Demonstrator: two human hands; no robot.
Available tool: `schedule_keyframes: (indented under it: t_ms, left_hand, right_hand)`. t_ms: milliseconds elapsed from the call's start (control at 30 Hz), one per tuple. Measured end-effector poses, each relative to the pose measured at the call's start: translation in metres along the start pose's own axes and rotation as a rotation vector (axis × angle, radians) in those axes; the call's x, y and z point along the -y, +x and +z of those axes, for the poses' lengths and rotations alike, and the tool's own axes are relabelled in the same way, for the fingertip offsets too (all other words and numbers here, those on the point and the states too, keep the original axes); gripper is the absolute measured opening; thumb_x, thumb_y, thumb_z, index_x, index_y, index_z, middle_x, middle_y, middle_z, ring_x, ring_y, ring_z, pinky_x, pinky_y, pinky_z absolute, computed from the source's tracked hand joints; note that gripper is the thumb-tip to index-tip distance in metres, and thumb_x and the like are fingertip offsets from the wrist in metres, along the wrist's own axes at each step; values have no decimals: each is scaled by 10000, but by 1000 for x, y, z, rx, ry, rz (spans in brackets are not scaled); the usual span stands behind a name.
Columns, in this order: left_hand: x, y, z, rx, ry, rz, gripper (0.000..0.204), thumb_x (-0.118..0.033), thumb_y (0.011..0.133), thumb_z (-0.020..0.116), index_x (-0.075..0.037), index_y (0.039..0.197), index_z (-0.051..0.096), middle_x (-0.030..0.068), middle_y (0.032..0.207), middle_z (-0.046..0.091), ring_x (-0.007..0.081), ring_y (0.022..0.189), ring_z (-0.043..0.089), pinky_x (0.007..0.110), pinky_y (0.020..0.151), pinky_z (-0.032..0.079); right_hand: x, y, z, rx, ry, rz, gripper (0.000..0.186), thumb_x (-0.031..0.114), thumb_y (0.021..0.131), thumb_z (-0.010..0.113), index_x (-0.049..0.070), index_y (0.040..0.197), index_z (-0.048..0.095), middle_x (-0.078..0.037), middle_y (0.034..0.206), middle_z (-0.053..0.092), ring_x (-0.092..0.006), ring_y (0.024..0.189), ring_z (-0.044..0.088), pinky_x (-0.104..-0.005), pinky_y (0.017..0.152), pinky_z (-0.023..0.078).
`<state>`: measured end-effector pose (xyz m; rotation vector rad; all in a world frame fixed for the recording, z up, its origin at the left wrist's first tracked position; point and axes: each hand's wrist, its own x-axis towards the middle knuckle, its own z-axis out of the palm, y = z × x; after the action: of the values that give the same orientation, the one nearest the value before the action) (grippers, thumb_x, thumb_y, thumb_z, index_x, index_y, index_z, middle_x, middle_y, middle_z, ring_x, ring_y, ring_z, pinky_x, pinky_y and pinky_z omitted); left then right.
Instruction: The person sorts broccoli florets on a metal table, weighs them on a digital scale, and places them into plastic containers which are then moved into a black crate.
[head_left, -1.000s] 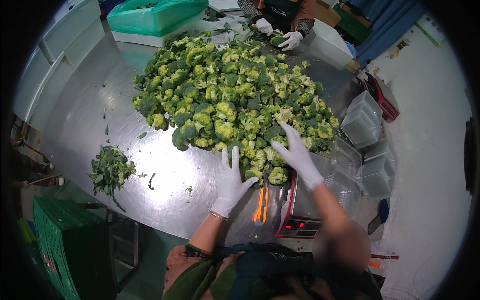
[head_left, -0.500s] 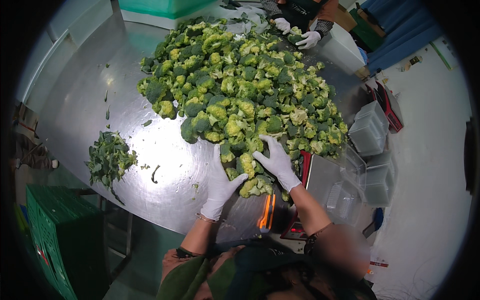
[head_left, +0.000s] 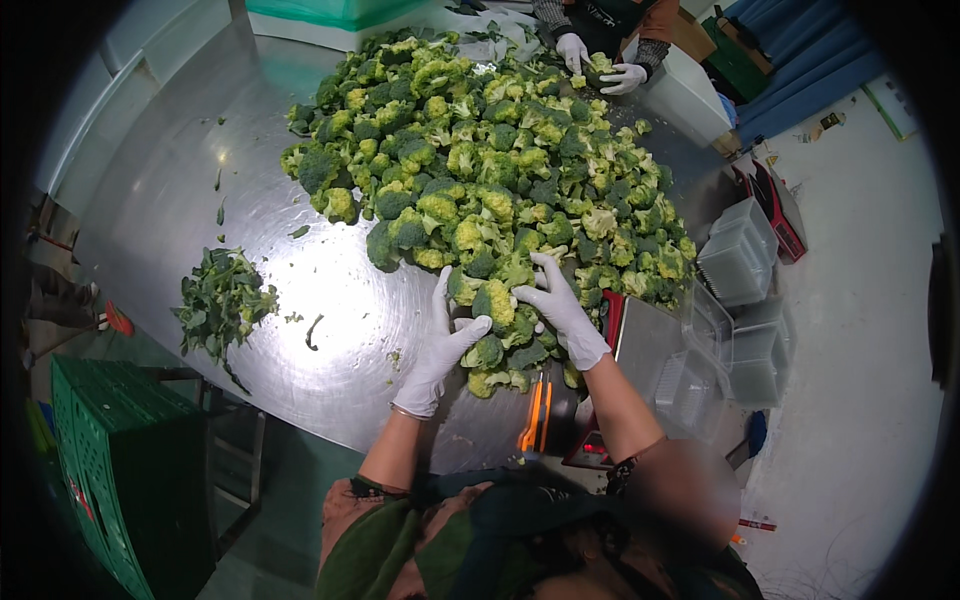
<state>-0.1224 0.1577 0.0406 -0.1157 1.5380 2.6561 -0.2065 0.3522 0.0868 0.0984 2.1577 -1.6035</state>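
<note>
A big heap of green and yellowish broccoli florets covers the round steel table. Both my hands wear white gloves and work at the heap's near edge. My right hand curls its fingers over one broccoli floret from the right. My left hand stands beside that floret with fingers stretched upward and its thumb touching the floret's lower side. More florets lie just below and between my hands.
A pile of cut leaves lies at the table's left. An orange-handled knife and a red-and-black scale sit by my right forearm. Clear plastic trays stack at right. A green crate stands lower left. A co-worker's gloved hands handle broccoli at the far side.
Both hands have come closer together at the heap's near edge. The right hand went from spread fingers to curling over a floret, and the left thumb now touches it.
</note>
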Motion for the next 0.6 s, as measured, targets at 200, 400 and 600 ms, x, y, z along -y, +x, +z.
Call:
schedule_keyframes:
  t_ms: [200, 400, 600]
  left_hand:
    - [-14, -13, 11, 63, -32, 31, 970, -119, 899, 744, -143, 1639, 117, 125, 1492, 430, 185, 1233, 538, 329, 972, 490]
    - [-55, -18, 60, 121, 43, 66, 1005, -178, 847, 785, -167, 1643, 171, 74, 1490, 390, 154, 1115, 522, 290, 971, 443]
    - [-83, -24, 186, 419, 140, 164, 1087, -177, 802, 832, -166, 1647, 148, 54, 1486, 369, 116, 989, 511, 317, 964, 455]
  right_hand:
    - [16, -35, -5, -43, 99, -2, 765, 218, 877, 731, 108, 1520, 332, -78, 1158, 647, -118, 875, 642, -234, 420, 438]
    - [43, -79, -30, -185, 176, -125, 702, 205, 903, 709, 138, 1503, 349, -81, 1197, 663, -105, 889, 638, -212, 441, 428]
    - [64, -177, -111, -483, 369, -449, 693, 78, 897, 686, 86, 1505, 355, -101, 1219, 642, -168, 1049, 627, -286, 822, 536]
